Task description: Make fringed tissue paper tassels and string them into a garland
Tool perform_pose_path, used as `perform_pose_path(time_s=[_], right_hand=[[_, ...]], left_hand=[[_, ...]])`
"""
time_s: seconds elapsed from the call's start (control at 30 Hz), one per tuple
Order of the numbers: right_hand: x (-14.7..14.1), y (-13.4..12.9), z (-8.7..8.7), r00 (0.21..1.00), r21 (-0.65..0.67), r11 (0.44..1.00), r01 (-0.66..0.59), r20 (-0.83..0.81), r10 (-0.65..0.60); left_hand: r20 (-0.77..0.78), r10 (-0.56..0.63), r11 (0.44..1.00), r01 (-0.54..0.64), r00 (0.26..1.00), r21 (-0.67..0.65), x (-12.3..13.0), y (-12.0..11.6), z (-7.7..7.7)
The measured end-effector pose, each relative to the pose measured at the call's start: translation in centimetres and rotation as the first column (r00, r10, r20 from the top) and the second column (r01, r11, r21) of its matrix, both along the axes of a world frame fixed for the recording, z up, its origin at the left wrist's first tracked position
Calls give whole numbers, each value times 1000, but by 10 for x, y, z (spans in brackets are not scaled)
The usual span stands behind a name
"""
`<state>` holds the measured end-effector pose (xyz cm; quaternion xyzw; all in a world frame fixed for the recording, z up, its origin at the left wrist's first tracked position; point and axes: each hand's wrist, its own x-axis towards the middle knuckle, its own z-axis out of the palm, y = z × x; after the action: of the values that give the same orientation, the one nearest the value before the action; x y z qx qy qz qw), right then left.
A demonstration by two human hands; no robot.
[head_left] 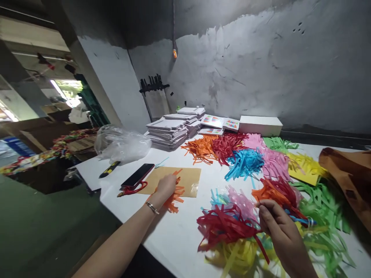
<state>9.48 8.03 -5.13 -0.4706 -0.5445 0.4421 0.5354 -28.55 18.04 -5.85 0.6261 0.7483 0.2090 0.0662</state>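
Note:
My left hand [165, 189], with a bracelet at the wrist, is closed on an orange paper fringe [174, 200] over a brown sheet [189, 179]. On the right, my right hand [278, 224] has thumb and forefinger pinched together at the edge of an orange tassel [268, 191]. What is between those fingertips is too small to make out. Beneath and left of it lie red strips [224, 227], pink strips [242, 202] and yellow strips [237, 256]. Green strips [326, 208] spread to its right.
A phone [138, 175], red-handled scissors [136, 189] and a cutter [109, 169] lie left of the sheet. Behind are a plastic bag [123, 144], stacked packets [166, 133], a white box [260, 125] and coloured fringe piles [245, 162]. A brown bag [348, 173] stands right.

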Motion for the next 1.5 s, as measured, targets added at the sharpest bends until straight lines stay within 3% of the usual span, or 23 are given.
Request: perform_pose_path(time_s=[0.17,0.27,0.33,0.37,0.43,0.5,0.53,0.6,0.77,0.9,1.13,1.5], right_hand=[[3,0,9,989,-21,996,81,-121,-83],[5,2,12,985,-11,996,88,-148,-88],[5,2,14,989,8,997,81,-127,-80],[4,1,15,992,22,997,73,-105,-70],[1,-2,17,999,54,998,18,-35,-16],[-4,-8,19,998,81,995,-58,42,54],[-7,-11,20,994,87,992,-89,72,83],[-13,-15,21,985,84,987,-138,117,127],[-19,-16,20,969,13,981,-194,158,189],[-20,-16,20,971,-32,981,-191,137,194],[-21,-18,18,974,-33,980,-194,112,196],[-21,-16,21,978,-63,979,-192,76,196]], left_hand=[[168,-57,983,26,984,180,3,-11,14],[297,-169,961,90,940,263,27,-25,29],[432,-270,947,155,861,282,52,-38,39],[539,-325,939,195,777,284,66,-44,44],[793,-393,913,298,465,278,96,-56,51],[927,-350,875,402,137,271,126,-64,52],[949,-313,853,448,30,267,140,-67,51],[965,-242,813,521,-106,261,163,-70,46],[956,-52,776,591,-289,221,190,-75,24],[932,33,762,613,-362,211,191,-78,16],[945,60,777,609,-323,159,188,-79,17],[933,32,760,615,-359,211,187,-74,6]])
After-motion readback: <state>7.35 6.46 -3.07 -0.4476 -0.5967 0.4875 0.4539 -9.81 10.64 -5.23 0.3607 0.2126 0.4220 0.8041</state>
